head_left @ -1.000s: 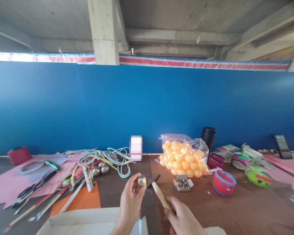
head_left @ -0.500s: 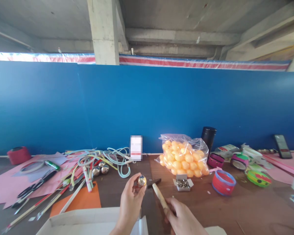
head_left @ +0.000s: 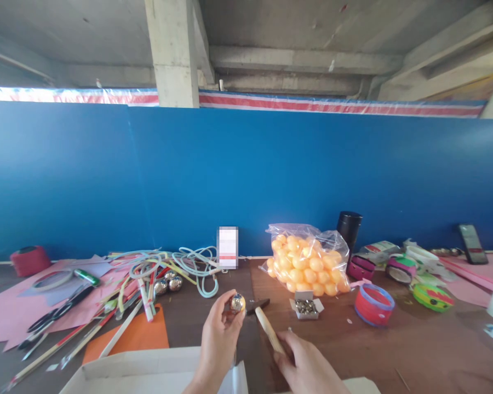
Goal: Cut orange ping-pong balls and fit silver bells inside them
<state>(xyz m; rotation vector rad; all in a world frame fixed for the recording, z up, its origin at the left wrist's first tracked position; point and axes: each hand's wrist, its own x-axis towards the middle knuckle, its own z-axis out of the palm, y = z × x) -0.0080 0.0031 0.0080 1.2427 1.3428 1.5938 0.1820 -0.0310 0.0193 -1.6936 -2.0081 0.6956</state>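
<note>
The step in hand appears to be one of holding and lining up: a silver ball (head_left: 238,302) and a hammer (head_left: 267,325) are side by side over the middle of the desk (head_left: 337,339), nearer its front edge than its far one. The left hand (head_left: 219,328) grasps the silver ball between the thumb and the curled fingers, leaving its shiny face exposed. The right hand (head_left: 304,361) is clenched round the lower part of the hammer's wooden handle. The hammer's dark head (head_left: 263,304) lies crosswise just beside the silver ball; whether the two touch cannot be told. By judgement, any next move with the hammer calls for a firm pinch on the silver ball and fingertips kept clear of the dark head.

The left forearm rises from the desk's front edge, the wrist fairly straight and the fingers pointing up and inward. The right forearm enters from the front edge, further right, and slants inward, back of the hand up, so that the handle slopes away from the person and leftward.

A white cardboard tray (head_left: 139,357) sits at the front edge, left of centre. Beyond the right hand stands a small box (head_left: 307,316) of metallic pieces, too small to identify. A clear bag of orange balls (head_left: 306,268) rests near the far edge, behind that box.
</note>
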